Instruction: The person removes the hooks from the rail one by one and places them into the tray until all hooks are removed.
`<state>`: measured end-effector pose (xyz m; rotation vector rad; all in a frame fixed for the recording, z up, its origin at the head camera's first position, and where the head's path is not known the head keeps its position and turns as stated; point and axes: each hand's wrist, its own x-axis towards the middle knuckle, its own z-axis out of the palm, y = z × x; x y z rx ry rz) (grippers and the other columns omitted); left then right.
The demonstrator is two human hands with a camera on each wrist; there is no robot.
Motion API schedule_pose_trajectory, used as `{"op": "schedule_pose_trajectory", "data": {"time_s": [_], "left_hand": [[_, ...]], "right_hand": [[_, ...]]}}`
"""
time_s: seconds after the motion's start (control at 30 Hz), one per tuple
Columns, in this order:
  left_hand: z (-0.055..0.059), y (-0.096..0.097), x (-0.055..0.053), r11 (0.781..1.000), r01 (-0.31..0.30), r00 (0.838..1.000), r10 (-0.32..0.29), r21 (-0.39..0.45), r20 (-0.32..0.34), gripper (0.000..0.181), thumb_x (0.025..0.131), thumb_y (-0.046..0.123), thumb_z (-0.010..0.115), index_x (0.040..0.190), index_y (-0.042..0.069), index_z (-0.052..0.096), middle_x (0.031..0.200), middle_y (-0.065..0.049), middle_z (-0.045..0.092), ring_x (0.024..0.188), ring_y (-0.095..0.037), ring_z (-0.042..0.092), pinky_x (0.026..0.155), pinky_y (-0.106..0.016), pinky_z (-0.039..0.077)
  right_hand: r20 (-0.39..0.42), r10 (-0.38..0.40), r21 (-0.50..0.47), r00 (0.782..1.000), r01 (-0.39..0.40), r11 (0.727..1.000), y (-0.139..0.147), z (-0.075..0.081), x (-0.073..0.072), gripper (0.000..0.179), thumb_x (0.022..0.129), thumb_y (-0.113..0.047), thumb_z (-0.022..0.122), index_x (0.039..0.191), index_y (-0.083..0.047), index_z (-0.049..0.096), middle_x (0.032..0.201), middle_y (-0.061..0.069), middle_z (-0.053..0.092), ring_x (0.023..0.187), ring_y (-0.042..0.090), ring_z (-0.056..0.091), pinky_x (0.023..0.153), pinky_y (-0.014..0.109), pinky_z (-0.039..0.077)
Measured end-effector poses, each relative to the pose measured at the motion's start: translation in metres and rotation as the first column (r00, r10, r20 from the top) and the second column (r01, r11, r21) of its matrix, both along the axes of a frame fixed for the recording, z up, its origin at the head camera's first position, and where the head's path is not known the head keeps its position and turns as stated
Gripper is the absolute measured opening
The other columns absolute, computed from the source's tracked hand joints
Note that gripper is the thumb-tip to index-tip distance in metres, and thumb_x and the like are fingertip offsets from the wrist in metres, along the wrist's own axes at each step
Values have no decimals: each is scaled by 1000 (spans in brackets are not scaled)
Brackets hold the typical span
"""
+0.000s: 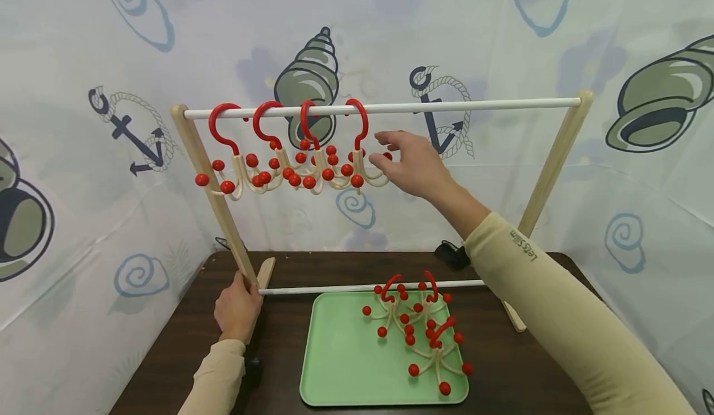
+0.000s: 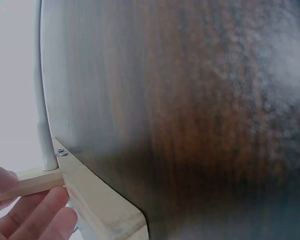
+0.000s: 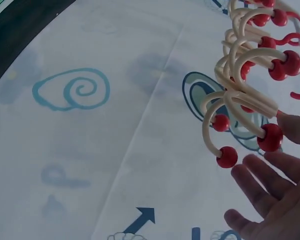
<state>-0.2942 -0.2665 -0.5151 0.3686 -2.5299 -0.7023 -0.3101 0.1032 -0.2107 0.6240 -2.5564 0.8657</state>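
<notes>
My left hand (image 1: 238, 308) grips the foot of the rack's left wooden post (image 1: 223, 217), thumb on one side and fingers on the other in the left wrist view. Several hangers with red hooks and beige curved arms tipped with red balls hang from the white top rod (image 1: 474, 105), bunched toward its left. Beside the rightmost hanger (image 1: 362, 121) is my right hand (image 1: 413, 164), fingers spread and holding nothing. In the right wrist view its fingertips are close to that hanger's red balls (image 3: 270, 137).
On the dark wooden table (image 1: 173, 365), a green tray (image 1: 334, 365) holds three more such hangers (image 1: 437, 356) on its right side. Behind the tray runs a white lower rod (image 1: 318, 290). The right wooden post (image 1: 552, 161) stands behind my right arm. A patterned cloth forms the backdrop.
</notes>
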Motion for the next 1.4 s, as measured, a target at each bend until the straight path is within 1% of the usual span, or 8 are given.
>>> {"op": "schedule_pose_trajectory", "data": {"time_s": [0.13, 0.23, 0.37, 0.67, 0.87, 1.03, 1.2, 1.4], "left_hand": [[-3, 0, 0, 1000, 10, 1000, -10, 5, -2, 17, 90, 16, 61, 101, 4, 56, 76, -17, 65, 61, -37, 60, 50, -53, 42], [-3, 1, 0, 1000, 11, 1000, -11, 6, -7, 17, 90, 15, 61, 100, 4, 56, 76, -17, 65, 61, -38, 60, 50, -53, 42], [-1, 1, 0, 1000, 7, 1000, -7, -2, -21, 15, 89, 15, 62, 98, 5, 57, 75, -17, 65, 62, -40, 61, 50, -55, 42], [1, -1, 3, 1000, 1, 1000, -1, 1, -25, 15, 89, 15, 63, 98, 5, 57, 75, -18, 65, 63, -41, 61, 49, -55, 42], [0, 0, 1, 1000, -1, 1000, 1, 0, -25, 16, 89, 14, 63, 100, 4, 57, 77, -19, 65, 64, -42, 61, 51, -56, 42], [-1, 1, 0, 1000, -4, 1000, 4, 1, -25, 15, 89, 15, 63, 99, 5, 57, 76, -18, 65, 63, -41, 61, 51, -56, 42], [-2, 1, -1, 1000, 1, 1000, -1, -2, -24, 15, 89, 15, 62, 100, 5, 57, 76, -18, 65, 62, -41, 60, 50, -56, 42], [-1, 0, -1, 1000, -2, 1000, 2, -6, -30, 15, 89, 15, 62, 100, 4, 57, 75, -19, 65, 61, -41, 60, 48, -55, 42]], "right_hand": [[59, 22, 8, 998, -22, 1000, -12, 2, -11, 49, 94, -34, 66, 136, -9, 58, 130, 7, 62, 116, 25, 58, 87, 39, 50], [68, 45, 22, 997, -47, 999, -19, 4, -14, 43, 93, -34, 66, 129, -10, 63, 124, 7, 65, 113, 25, 58, 87, 39, 49], [82, 63, 18, 995, -65, 998, -24, 4, -14, 34, 94, -31, 66, 121, -10, 67, 113, 5, 68, 104, 21, 61, 81, 36, 50], [88, 27, -34, 996, -24, 999, -28, -3, -14, 28, 94, -28, 65, 117, -11, 69, 108, 3, 68, 94, 18, 64, 71, 33, 52], [71, 15, -77, 997, -9, 997, -22, -5, -16, 28, 94, -24, 65, 118, -9, 69, 106, 5, 71, 93, 18, 66, 78, 34, 50], [72, -2, -73, 997, 7, 997, -20, -4, -15, 29, 95, -23, 65, 119, -8, 69, 104, 6, 72, 92, 18, 66, 76, 35, 51], [17, -34, -77, 999, 36, 996, -16, -4, -14, 28, 94, -24, 66, 117, -8, 70, 102, 5, 72, 88, 18, 65, 72, 34, 51], [-65, -83, -81, 994, 78, 994, -13, -2, -10, 31, 93, -26, 68, 118, -9, 70, 101, 5, 72, 87, 18, 64, 72, 34, 51]]}}
